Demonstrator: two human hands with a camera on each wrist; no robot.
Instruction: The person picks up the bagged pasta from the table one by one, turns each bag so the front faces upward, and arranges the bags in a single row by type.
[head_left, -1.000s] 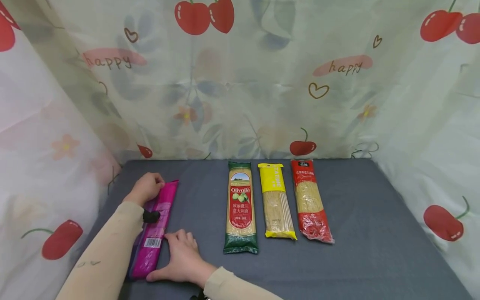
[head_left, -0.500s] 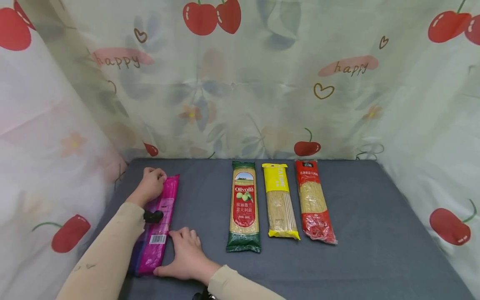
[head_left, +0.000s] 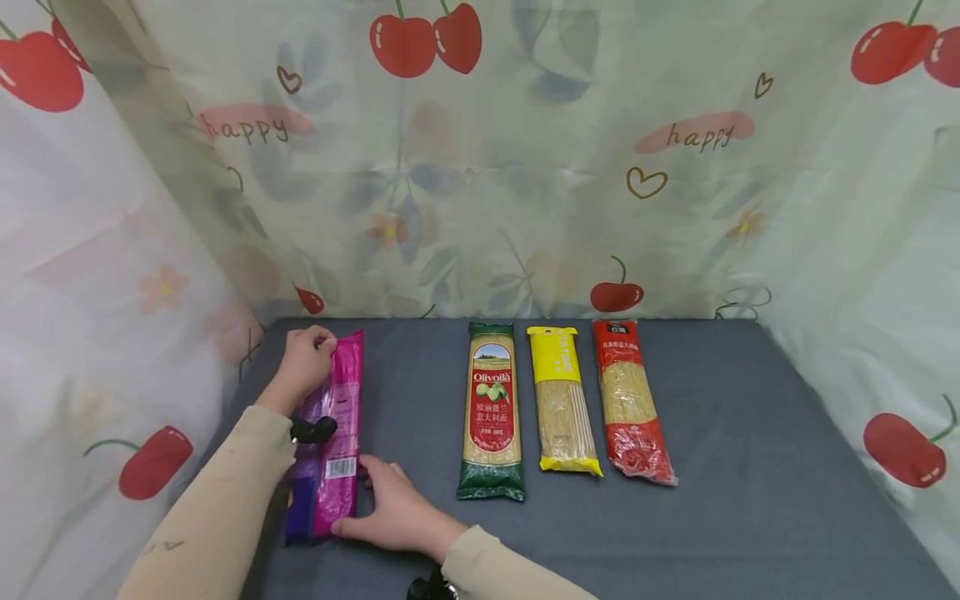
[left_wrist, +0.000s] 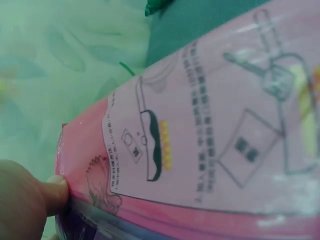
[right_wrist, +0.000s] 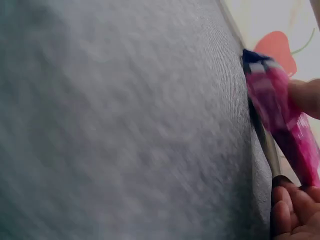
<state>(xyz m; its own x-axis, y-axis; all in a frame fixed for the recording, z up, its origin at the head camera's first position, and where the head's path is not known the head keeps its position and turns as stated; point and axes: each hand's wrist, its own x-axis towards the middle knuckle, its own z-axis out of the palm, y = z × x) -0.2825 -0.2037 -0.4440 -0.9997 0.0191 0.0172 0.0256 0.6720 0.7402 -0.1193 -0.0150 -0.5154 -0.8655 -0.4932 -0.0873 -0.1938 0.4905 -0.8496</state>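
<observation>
A long magenta and dark blue noodle packet (head_left: 345, 417) is at the left of the table, its barcode side showing. My left hand (head_left: 306, 362) pinches its far end; in the left wrist view the thumb (left_wrist: 52, 195) presses the packet's corner, beside printed cooking drawings. My right hand (head_left: 401, 508) holds the near part from the right, thumb at the near corner and fingers along the right edge. In the right wrist view the packet (right_wrist: 280, 107) sits between thumb and curled fingers, tilted against the grey cloth. Part of the packet is hidden behind the left wrist.
A green and red spaghetti pack (head_left: 491, 417), a yellow pasta pack (head_left: 562, 400) and a red pasta pack (head_left: 633, 400) lie side by side, right of the hands. Grey cloth (head_left: 750, 517) covers the table; a cherry-printed curtain (head_left: 480, 208) surrounds its back and sides.
Both hands have shifted the magenta packet slightly right and away from the body, turning it straighter. The head view has moved a little. The other three packs stay put.
</observation>
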